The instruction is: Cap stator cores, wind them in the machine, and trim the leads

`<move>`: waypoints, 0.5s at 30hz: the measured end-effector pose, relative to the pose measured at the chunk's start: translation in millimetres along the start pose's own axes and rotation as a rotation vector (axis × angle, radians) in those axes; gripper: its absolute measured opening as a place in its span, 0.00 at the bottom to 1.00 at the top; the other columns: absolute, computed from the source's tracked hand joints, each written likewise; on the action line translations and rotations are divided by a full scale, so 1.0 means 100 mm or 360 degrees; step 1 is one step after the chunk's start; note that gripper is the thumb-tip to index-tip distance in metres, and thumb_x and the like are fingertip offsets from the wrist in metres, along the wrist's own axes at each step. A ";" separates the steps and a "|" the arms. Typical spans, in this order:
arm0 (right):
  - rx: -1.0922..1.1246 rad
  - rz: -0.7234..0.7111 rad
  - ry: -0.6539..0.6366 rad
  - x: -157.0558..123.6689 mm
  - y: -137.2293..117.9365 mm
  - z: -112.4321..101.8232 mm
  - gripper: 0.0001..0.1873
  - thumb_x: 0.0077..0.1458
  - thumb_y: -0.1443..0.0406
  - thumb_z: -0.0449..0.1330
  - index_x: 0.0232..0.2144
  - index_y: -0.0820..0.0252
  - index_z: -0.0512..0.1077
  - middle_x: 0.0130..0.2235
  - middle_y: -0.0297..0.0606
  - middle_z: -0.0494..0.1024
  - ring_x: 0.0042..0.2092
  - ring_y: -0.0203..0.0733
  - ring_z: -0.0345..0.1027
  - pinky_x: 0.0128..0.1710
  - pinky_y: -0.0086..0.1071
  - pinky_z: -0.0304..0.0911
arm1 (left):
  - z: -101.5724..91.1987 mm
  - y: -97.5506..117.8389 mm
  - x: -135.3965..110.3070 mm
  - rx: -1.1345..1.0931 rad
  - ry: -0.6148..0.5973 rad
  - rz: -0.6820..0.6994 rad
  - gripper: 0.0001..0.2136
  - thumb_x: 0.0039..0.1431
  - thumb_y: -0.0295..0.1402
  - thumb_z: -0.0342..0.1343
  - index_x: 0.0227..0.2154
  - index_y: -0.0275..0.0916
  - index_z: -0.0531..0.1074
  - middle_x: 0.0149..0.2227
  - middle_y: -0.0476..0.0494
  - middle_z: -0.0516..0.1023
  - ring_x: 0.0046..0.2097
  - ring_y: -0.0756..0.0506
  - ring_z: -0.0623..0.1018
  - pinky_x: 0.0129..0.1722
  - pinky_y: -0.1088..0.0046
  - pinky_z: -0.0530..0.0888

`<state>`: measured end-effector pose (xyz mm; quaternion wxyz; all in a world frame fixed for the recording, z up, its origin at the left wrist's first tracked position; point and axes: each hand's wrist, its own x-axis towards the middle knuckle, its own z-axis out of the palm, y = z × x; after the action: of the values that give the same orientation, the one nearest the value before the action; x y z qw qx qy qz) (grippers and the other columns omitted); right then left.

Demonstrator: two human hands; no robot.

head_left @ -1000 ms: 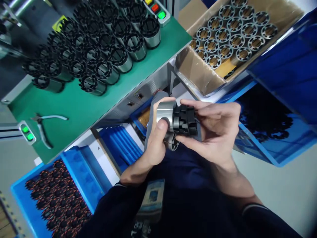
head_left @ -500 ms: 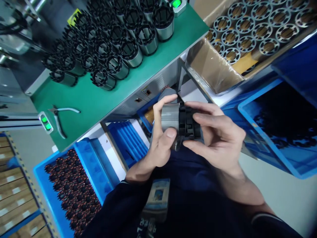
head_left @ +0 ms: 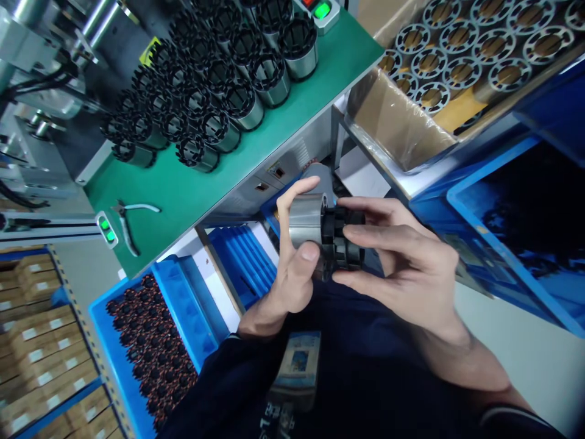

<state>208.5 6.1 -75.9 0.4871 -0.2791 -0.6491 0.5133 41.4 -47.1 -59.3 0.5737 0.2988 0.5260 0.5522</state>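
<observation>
My left hand is closed around a silver steel motor core, held on its side with the thumb along the near wall. A black slotted plastic insulator projects from the core's right end. Around that black part, the fingertips and thumb of my right hand are closed. The insulator's prongs point at the core; how deep they sit inside it is hidden. On the green bench stand several steel cores fitted with black insulators.
Pliers lie at the bench's left end, near a green-lit button box. A carton at upper right holds bare steel cores. Black parts fill a blue bin at right. Copper-wound parts lie in a blue tray at lower left.
Both hands have shifted slightly left with the core and insulator. More of the insulator's slotted side shows now. The camera view has turned a little, so the bench sits differently in the picture.
</observation>
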 end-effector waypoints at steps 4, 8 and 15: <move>-0.0042 0.0050 0.0147 -0.02 -0.04 0.03 0.38 0.59 0.68 0.81 0.66 0.29 0.84 0.66 0.32 0.87 0.70 0.61 0.81 0.68 0.58 0.86 | 0.09 0.00 0.00 -0.0017 0.0122 0.0246 0.31 0.73 0.63 0.62 0.72 0.58 0.72 0.68 0.47 0.85 0.74 0.25 0.81 0.70 0.37 0.84; -0.0145 0.0094 0.0175 -0.02 -0.11 0.00 0.38 0.59 0.67 0.80 0.65 0.24 0.84 0.63 0.29 0.88 0.70 0.63 0.80 0.69 0.60 0.84 | -0.01 0.07 -0.01 0.0046 -0.0139 0.0124 0.31 0.73 0.60 0.66 0.73 0.62 0.71 0.73 0.50 0.81 0.75 0.27 0.80 0.64 0.47 0.87; -0.0236 0.0101 0.0189 -0.05 -0.13 -0.02 0.40 0.56 0.62 0.83 0.64 0.15 0.83 0.66 0.24 0.86 0.67 0.67 0.83 0.67 0.64 0.86 | -0.13 0.16 -0.01 0.0247 -0.0191 0.0145 0.33 0.72 0.61 0.66 0.74 0.60 0.71 0.72 0.46 0.82 0.72 0.26 0.81 0.66 0.45 0.86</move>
<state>213.6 -1.9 -65.6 0.4863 -0.3649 -0.6462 0.4614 24.0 -48.1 -47.7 0.5538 0.3985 0.5176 0.5164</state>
